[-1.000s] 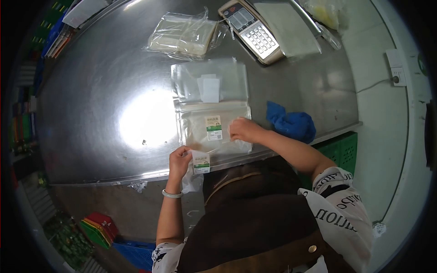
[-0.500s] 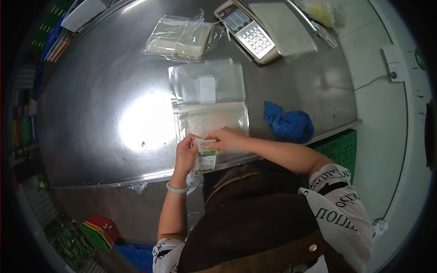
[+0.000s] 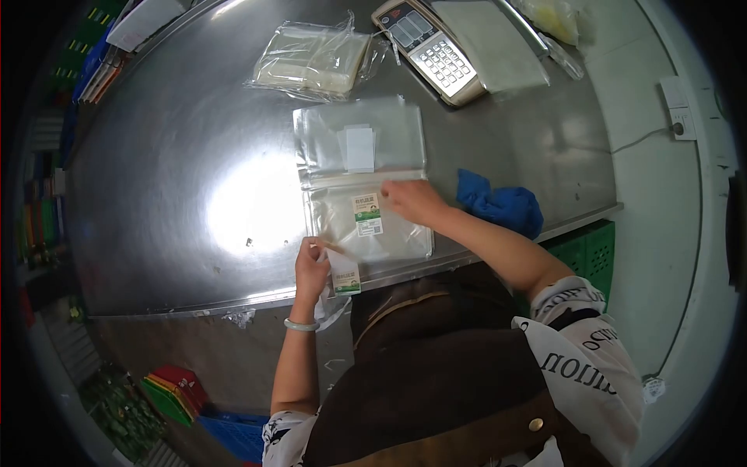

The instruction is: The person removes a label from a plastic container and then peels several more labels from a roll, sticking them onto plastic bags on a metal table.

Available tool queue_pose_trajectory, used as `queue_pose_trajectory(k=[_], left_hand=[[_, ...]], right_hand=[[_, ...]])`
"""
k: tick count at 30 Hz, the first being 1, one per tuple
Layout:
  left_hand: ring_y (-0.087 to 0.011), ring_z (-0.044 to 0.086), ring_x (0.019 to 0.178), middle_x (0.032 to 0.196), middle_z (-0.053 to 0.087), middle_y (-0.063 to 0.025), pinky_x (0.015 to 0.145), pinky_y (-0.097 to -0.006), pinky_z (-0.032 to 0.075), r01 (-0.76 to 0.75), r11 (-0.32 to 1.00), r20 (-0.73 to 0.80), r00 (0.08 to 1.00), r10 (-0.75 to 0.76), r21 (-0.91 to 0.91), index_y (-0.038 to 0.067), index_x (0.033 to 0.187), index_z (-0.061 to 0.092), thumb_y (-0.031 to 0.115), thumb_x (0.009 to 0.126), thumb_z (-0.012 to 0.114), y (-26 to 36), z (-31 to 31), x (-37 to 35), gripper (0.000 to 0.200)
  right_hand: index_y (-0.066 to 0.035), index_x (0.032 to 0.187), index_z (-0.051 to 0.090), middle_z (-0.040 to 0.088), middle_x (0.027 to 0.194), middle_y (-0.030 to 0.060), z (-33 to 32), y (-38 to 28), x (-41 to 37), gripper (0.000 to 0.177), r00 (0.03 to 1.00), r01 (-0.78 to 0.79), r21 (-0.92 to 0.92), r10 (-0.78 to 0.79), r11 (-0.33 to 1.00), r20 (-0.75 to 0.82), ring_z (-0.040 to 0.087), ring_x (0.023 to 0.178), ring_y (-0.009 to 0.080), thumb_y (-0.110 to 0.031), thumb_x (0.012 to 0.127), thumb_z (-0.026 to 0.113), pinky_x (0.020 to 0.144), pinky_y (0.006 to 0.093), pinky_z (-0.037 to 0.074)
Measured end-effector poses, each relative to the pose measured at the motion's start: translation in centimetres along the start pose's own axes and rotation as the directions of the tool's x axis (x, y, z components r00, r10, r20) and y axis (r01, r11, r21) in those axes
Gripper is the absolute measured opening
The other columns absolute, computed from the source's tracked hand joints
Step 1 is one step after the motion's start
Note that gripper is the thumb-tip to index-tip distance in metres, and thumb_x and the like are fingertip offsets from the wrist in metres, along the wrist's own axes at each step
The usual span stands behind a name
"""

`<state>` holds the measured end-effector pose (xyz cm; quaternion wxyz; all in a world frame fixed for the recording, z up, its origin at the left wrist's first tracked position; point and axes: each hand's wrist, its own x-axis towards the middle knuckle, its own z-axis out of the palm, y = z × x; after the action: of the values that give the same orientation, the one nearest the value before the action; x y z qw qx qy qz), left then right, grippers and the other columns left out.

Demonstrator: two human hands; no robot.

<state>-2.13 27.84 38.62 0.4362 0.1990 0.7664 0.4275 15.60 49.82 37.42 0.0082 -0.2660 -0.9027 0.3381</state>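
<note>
A printed green-and-white label (image 3: 368, 215) lies over the upper of the stacked clear plastic bags (image 3: 334, 214). At its upper right edge is my right hand (image 3: 416, 202), fingers closed in a pinch; the fingertips are partly hidden. My left hand (image 3: 312, 268) grips a strip of labels (image 3: 345, 274) at the table's front edge, with one printed label facing up and pale backing trailing below. Farther up, small white paper slips (image 3: 359, 149) rest on another part of the clear bags.
A wrapped pack of bags (image 3: 311, 61) and a keypad scale (image 3: 440, 58) stand at the back. Right of the bags lies a crumpled blue plastic bag (image 3: 506, 206). Green crates (image 3: 583, 253) stand beneath the table's right edge.
My right hand has moved up and right from the strip, and a label now lies over the bag. My left hand has stayed low with the strip, dropping slightly.
</note>
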Motion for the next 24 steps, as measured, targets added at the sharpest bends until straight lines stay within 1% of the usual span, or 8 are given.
queue_pose_trajectory(k=[3,9,11,13,16,18,23,24], left_hand=[[-0.0114,0.060,0.079,0.085,0.065,-0.0054,0.071,-0.0235,0.047,-0.019,0.994,0.108,0.994,0.031,-0.107,0.001,0.090,0.064,-0.010,0.076,0.058,-2.4,-0.7,0.4,0.019],[-0.0127,0.062,0.078,0.089,0.067,-0.0073,0.072,-0.0260,0.049,-0.178,0.966,0.171,0.974,0.147,0.189,-0.002,0.089,0.062,-0.005,0.083,0.058,0.4,-1.1,0.0,0.008],[-0.0129,0.062,0.080,0.090,0.067,-0.0076,0.073,-0.0263,0.049,-0.246,0.968,0.129,0.962,0.239,0.043,-0.001,0.088,0.060,-0.006,0.084,0.056,1.4,-0.3,0.1,0.007],[-0.0135,0.062,0.081,0.090,0.066,-0.0078,0.074,-0.0264,0.049,-0.198,0.979,0.103,0.974,0.203,-0.052,-0.001,0.089,0.058,-0.006,0.085,0.055,1.9,0.0,0.6,0.007],[-0.0119,0.059,0.081,0.088,0.062,-0.0058,0.073,-0.0250,0.048,-0.117,0.975,0.116,0.983,0.141,-0.188,-0.001,0.090,0.055,-0.007,0.086,0.053,3.8,0.9,0.8,0.008],[-0.0101,0.057,0.079,0.086,0.060,-0.0046,0.070,-0.0237,0.047,-0.072,0.958,0.179,0.976,0.125,-0.279,0.000,0.088,0.055,-0.007,0.086,0.053,4.7,2.2,1.0,0.007],[-0.0069,0.039,0.054,0.061,0.046,0.0030,0.048,-0.0252,0.033,-0.126,0.990,0.099,0.986,0.132,-0.059,0.002,0.069,0.048,0.005,0.080,0.066,1.2,1.8,1.7,0.022],[-0.0058,0.038,0.056,0.061,0.046,0.0034,0.048,-0.0244,0.033,-0.117,0.988,0.081,0.991,0.109,0.098,0.003,0.066,0.046,0.004,0.080,0.067,0.9,1.4,1.5,0.025]], right_hand=[[-0.010,0.098,0.061,0.065,0.083,0.0085,1.1,2.4,-3.3,0.028,0.821,0.571,-0.067,-0.567,0.818,0.067,0.062,0.081,0.0293,-0.029,0.078,0.067,0.070,0.0449,0.047],[-0.008,0.087,0.063,0.060,0.079,0.0019,2.1,4.2,-0.8,0.011,0.950,0.216,0.187,-0.250,0.958,0.186,0.061,0.072,0.0238,-0.019,0.084,0.066,0.065,0.0394,0.048],[-0.005,0.087,0.062,0.060,0.080,0.0017,1.7,5.0,0.8,0.014,0.989,-0.147,0.701,0.123,0.698,0.084,0.060,0.072,0.0155,-0.019,0.089,0.062,0.063,0.0317,0.047],[-0.003,0.089,0.061,0.060,0.077,0.0028,-0.8,5.4,2.7,0.017,0.740,0.005,0.937,0.629,0.350,-0.238,0.057,0.072,0.0098,-0.020,0.092,0.059,0.063,0.0261,0.047],[-0.003,0.095,0.062,0.061,0.080,0.0036,-4.9,1.8,2.0,0.017,0.679,-0.051,0.666,0.515,0.745,-0.524,0.057,0.072,0.0104,-0.020,0.091,0.061,0.066,0.0260,0.048],[-0.004,0.100,0.062,0.063,0.084,0.0055,0.9,-0.8,0.1,0.019,1.000,0.002,0.605,-0.015,0.796,0.017,0.058,0.073,0.0118,-0.019,0.089,0.063,0.066,0.0283,0.048],[-0.003,0.090,0.066,0.063,0.069,0.0123,0.5,-5.6,-0.5,0.019,0.950,-0.251,0.592,0.076,0.766,0.304,0.059,0.062,0.0163,-0.021,0.084,0.066,0.061,0.0315,0.046],[-0.003,0.087,0.067,0.063,0.068,0.0130,0.7,-5.4,-0.1,0.018,0.975,-0.203,0.566,0.114,0.799,0.189,0.059,0.061,0.0184,-0.021,0.084,0.066,0.060,0.0325,0.046]])
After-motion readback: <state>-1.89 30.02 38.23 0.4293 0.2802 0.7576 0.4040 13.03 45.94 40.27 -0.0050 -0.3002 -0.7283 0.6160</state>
